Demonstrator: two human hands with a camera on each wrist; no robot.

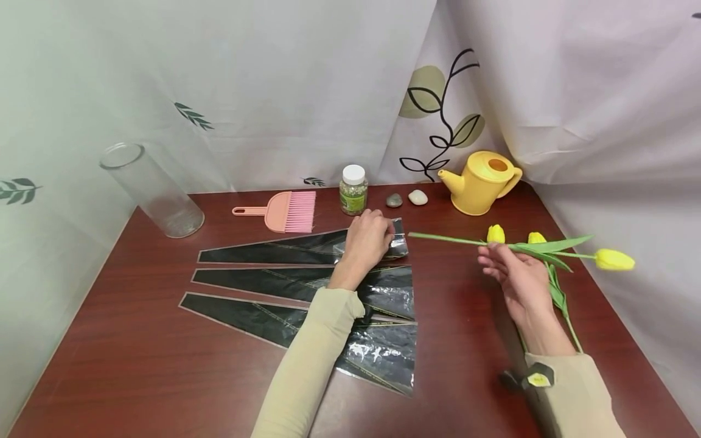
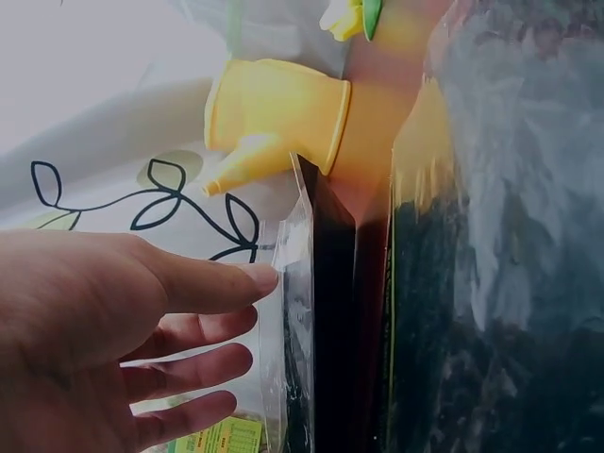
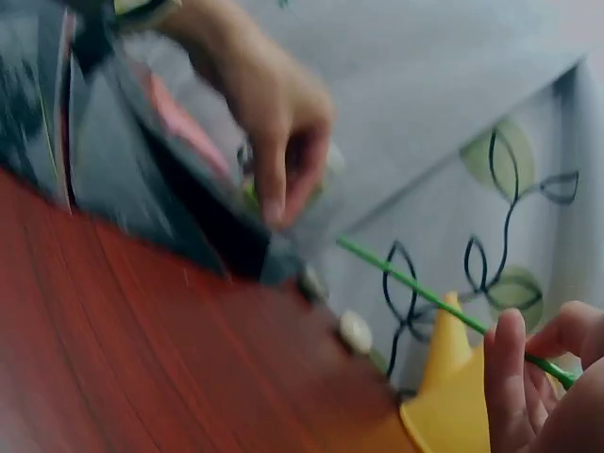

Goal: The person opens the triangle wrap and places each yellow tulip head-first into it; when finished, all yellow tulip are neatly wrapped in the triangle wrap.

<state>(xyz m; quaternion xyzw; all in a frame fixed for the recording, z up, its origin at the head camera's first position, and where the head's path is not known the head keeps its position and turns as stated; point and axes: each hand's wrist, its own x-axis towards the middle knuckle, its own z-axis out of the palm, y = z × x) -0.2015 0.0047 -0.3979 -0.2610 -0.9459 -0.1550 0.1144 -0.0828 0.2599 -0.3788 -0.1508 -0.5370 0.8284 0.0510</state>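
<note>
Pinching a likely light, bendy tulip (image 1: 543, 247) mid-stem, the right hand (image 1: 524, 280) is before the watering can (image 1: 475, 192); leftward, the left hand (image 1: 364, 243) pinches a slippery-looking sleeve (image 1: 279, 248) edge

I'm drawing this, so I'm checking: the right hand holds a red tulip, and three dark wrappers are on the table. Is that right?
Almost: the tulip in the right hand is yellow, not red, as the head view shows. Three dark wrappers are on the table.
</note>
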